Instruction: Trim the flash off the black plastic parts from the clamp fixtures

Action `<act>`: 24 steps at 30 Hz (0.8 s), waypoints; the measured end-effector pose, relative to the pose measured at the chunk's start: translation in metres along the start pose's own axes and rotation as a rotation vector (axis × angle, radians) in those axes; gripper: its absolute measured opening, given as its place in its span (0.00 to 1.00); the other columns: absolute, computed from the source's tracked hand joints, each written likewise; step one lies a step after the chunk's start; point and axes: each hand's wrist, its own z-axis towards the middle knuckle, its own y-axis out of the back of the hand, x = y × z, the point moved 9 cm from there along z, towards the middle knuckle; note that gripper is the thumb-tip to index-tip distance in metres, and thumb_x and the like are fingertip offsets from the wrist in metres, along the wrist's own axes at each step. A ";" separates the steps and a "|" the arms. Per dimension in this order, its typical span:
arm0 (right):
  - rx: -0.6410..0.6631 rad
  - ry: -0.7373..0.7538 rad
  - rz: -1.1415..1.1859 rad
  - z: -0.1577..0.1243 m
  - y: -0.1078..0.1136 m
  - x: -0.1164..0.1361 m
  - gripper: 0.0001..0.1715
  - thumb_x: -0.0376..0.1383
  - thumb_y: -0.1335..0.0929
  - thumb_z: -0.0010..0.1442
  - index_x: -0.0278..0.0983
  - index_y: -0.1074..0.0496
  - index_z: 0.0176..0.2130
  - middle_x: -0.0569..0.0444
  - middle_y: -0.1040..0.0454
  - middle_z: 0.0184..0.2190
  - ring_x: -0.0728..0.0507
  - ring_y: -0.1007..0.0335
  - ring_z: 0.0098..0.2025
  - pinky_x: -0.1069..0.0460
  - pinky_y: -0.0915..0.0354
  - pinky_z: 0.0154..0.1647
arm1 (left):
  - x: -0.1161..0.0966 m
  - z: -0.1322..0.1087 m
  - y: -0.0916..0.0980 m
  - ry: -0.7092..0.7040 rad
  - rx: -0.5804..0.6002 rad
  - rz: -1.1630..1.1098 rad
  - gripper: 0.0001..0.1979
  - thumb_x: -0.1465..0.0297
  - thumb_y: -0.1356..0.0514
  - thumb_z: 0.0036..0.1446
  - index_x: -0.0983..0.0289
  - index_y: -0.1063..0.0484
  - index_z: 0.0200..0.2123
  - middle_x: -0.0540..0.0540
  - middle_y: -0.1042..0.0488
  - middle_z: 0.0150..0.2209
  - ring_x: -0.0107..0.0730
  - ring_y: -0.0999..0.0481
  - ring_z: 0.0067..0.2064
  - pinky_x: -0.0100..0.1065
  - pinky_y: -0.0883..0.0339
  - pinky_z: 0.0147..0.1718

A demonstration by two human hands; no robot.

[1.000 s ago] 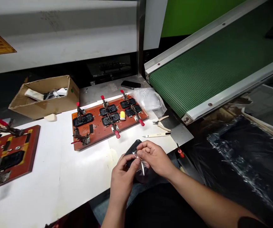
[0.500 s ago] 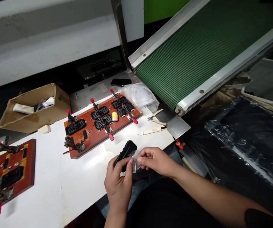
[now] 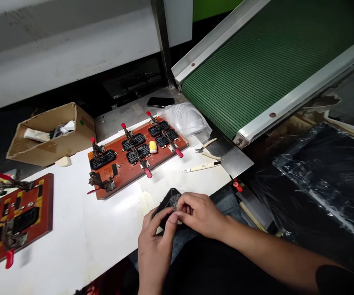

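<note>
A black plastic part point(image 3: 166, 200) lies in my left hand point(image 3: 158, 241), whose fingers are wrapped round it near the table's front edge. My right hand point(image 3: 198, 215) is closed in a pinch beside the left fingertips, on a small clear plastic bag point(image 3: 174, 200) that rests against the black part. What the bag contains is too small to tell. Beyond my hands stands a red-brown fixture board point(image 3: 124, 180) with several black parts under red-handled clamps. A yellow and white piece point(image 3: 153, 147) sits on the board.
Cutters point(image 3: 209, 149) and a cream-handled knife point(image 3: 203, 166) lie right of the board. A second fixture point(image 3: 46, 205) is at the left, a cardboard box point(image 3: 53, 147) behind. A filled plastic bag point(image 3: 187, 119) and phone point(image 3: 161, 102) are near the green conveyor point(image 3: 241, 73).
My hands have come closer together, the right fingertips now touching the left ones. The clear bag shows less between them. The whole view has shifted slightly.
</note>
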 end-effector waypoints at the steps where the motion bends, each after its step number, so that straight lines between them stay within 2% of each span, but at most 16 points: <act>1: 0.040 0.050 -0.012 -0.001 -0.008 0.005 0.03 0.34 0.28 0.63 0.38 0.25 0.36 0.58 0.26 0.31 0.50 0.31 0.31 0.55 0.36 0.35 | 0.005 0.000 -0.003 0.058 0.026 -0.035 0.18 0.48 0.35 0.61 0.53 0.17 0.44 0.54 0.21 0.49 0.43 0.22 0.50 0.40 0.30 0.53; 2: 0.078 0.076 -0.014 -0.002 -0.014 0.007 0.01 0.32 0.29 0.63 0.37 0.25 0.38 0.57 0.25 0.33 0.49 0.30 0.32 0.54 0.35 0.36 | 0.009 0.000 -0.005 0.103 0.032 -0.068 0.18 0.48 0.35 0.60 0.53 0.17 0.44 0.54 0.21 0.48 0.43 0.22 0.50 0.40 0.30 0.53; 3: 0.113 0.071 -0.001 -0.003 -0.020 0.005 0.04 0.32 0.30 0.62 0.37 0.24 0.39 0.56 0.24 0.34 0.49 0.30 0.33 0.54 0.34 0.37 | 0.012 0.000 -0.006 0.134 0.030 -0.095 0.18 0.48 0.35 0.60 0.54 0.17 0.43 0.53 0.20 0.48 0.42 0.22 0.50 0.39 0.31 0.54; 6: 0.171 -0.106 0.136 -0.004 -0.027 -0.015 0.05 0.35 0.30 0.63 0.38 0.22 0.39 0.56 0.22 0.34 0.49 0.27 0.33 0.55 0.33 0.35 | 0.023 0.003 -0.004 0.177 0.029 -0.130 0.19 0.47 0.35 0.60 0.55 0.17 0.40 0.52 0.20 0.42 0.40 0.22 0.45 0.38 0.31 0.50; 9: 0.007 -0.239 0.148 -0.002 -0.009 -0.035 0.04 0.36 0.30 0.63 0.38 0.24 0.36 0.58 0.22 0.30 0.50 0.28 0.30 0.55 0.34 0.32 | 0.030 0.006 0.005 0.144 -0.011 -0.045 0.19 0.47 0.35 0.59 0.55 0.18 0.36 0.51 0.22 0.39 0.40 0.24 0.43 0.39 0.32 0.50; 12: -0.140 -0.201 0.061 0.001 0.006 -0.036 0.03 0.36 0.31 0.63 0.39 0.26 0.37 0.58 0.24 0.30 0.49 0.29 0.30 0.54 0.33 0.33 | 0.028 0.007 0.010 0.073 -0.067 0.062 0.17 0.48 0.35 0.61 0.55 0.20 0.36 0.52 0.23 0.40 0.40 0.24 0.43 0.39 0.32 0.47; 16: -0.058 -0.213 0.200 0.001 -0.011 -0.035 0.06 0.38 0.29 0.64 0.40 0.28 0.41 0.58 0.23 0.33 0.48 0.27 0.34 0.54 0.31 0.36 | 0.017 0.005 0.005 -0.006 -0.106 0.095 0.14 0.52 0.35 0.63 0.56 0.20 0.37 0.52 0.24 0.42 0.40 0.23 0.44 0.39 0.30 0.48; 19: -0.062 -0.256 0.262 0.003 -0.013 -0.041 0.07 0.39 0.28 0.62 0.40 0.28 0.39 0.58 0.24 0.32 0.48 0.28 0.33 0.54 0.31 0.34 | 0.020 0.002 0.006 0.044 -0.127 0.034 0.15 0.52 0.35 0.63 0.56 0.19 0.39 0.53 0.21 0.43 0.40 0.21 0.44 0.38 0.28 0.47; 20: -0.108 -0.249 0.232 0.004 -0.006 -0.042 0.07 0.39 0.28 0.62 0.39 0.28 0.38 0.59 0.25 0.31 0.48 0.29 0.32 0.54 0.32 0.34 | 0.025 -0.001 0.012 0.080 -0.172 -0.009 0.16 0.52 0.36 0.63 0.56 0.19 0.41 0.54 0.20 0.45 0.41 0.20 0.46 0.38 0.27 0.48; 22: -0.237 -0.189 0.101 0.007 0.014 -0.040 0.06 0.38 0.29 0.63 0.40 0.29 0.37 0.59 0.26 0.29 0.48 0.30 0.30 0.53 0.33 0.33 | 0.039 -0.010 0.030 0.171 -0.307 -0.156 0.21 0.52 0.35 0.63 0.54 0.22 0.55 0.54 0.20 0.48 0.40 0.19 0.47 0.38 0.26 0.49; 24: -0.321 -0.057 -0.057 0.010 0.028 -0.028 0.04 0.36 0.30 0.64 0.39 0.29 0.37 0.57 0.26 0.30 0.48 0.29 0.32 0.52 0.33 0.36 | 0.057 -0.021 0.043 0.278 -0.383 -0.341 0.35 0.53 0.32 0.61 0.51 0.34 0.69 0.52 0.20 0.43 0.36 0.18 0.40 0.38 0.24 0.46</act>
